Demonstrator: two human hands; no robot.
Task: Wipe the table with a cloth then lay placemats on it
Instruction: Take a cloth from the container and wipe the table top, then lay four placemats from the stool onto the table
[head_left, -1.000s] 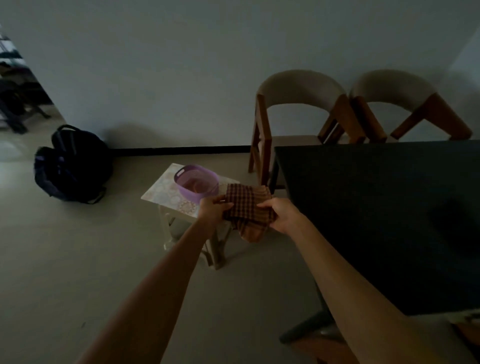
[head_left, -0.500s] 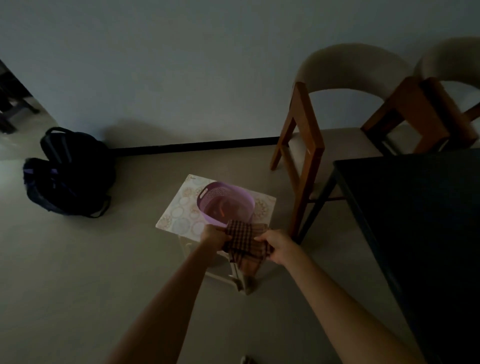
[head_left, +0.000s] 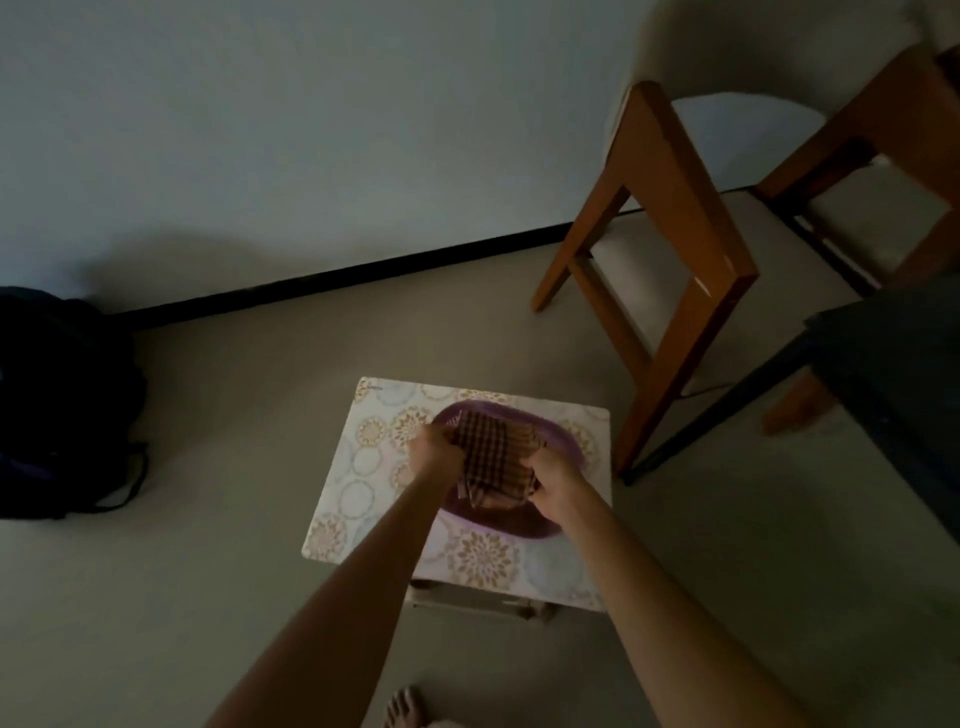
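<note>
I count one dark counter (head_left: 893, 364) at right, two chairs (head_left: 675, 218), one patterned placemat (head_left: 358, 467) on a stool, one purple basin (head_left: 550, 519). My left hand (head_left: 435, 453) and right hand (head_left: 557, 483) both grip one checked cloth (head_left: 493, 457) over the basin. I judge wiping isn't started; next, carry it to the counter.

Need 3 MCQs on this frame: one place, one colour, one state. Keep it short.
1. Where is the checked brown cloth?
A. over the purple plastic basin
B. on the dark table
C. on the floor

2. What colour are the wooden chair frames?
A. white
B. orange-brown
C. black

3. How is the cloth held?
A. left hand only
B. lying loose
C. left hand and right hand both grip it

Answers: 1 A, the basin rim shows around the cloth. 2 B, the legs and rails look orange-brown. 3 C, fingers curl on both cloth edges.
</note>
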